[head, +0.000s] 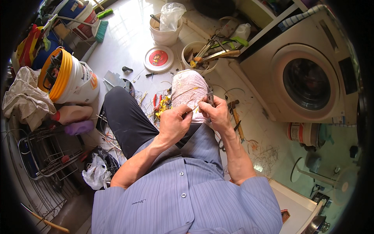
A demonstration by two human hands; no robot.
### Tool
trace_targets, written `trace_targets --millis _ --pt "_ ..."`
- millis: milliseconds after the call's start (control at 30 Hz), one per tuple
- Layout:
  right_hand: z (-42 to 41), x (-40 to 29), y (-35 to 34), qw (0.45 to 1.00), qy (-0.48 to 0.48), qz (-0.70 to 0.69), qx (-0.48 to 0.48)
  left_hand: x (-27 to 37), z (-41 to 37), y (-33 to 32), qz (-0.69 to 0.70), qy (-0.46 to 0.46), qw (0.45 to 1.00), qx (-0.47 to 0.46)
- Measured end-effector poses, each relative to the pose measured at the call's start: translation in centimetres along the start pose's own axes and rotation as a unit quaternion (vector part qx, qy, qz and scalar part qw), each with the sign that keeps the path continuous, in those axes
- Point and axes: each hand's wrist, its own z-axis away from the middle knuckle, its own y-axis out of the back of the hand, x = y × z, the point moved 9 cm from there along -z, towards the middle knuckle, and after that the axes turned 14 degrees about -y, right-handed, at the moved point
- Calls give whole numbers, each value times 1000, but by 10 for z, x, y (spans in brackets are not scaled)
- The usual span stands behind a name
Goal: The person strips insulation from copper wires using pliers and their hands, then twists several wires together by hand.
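Observation:
My left hand is closed on a thin wire, which runs across to my right hand. The fingers of my right hand pinch the wire's other part and also hold a dark metal hand tool, whose exact kind is partly hidden by the fingers. Both hands are above a pinkish-white towel draped over my knee, with wire pieces lying on it. Left of the towel, yellow scraps lie by red-handled pliers. Right of my right hand, a wooden-handled hammer lies on the floor.
Ahead stand a bucket of tools, a white bucket and a round lid. A washing machine is at the right. At the left are a yellow-rimmed bucket and a wire rack. Tangled wire lies on the floor.

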Motion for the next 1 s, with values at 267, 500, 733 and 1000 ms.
trace_targets --millis 267,500,733,1000 --pt "7 -7 -6 999 -2 -28 -20 -27 22 -31 430 306 849 -37" --pt "4 1 -5 997 -9 -82 -7 -22 29 -50 606 343 717 -17" --pt "5 22 -26 978 -86 -179 -58 -17 24 -54 662 289 692 -14" --pt "5 -6 -11 990 36 109 76 -31 12 -21 361 182 914 -29"
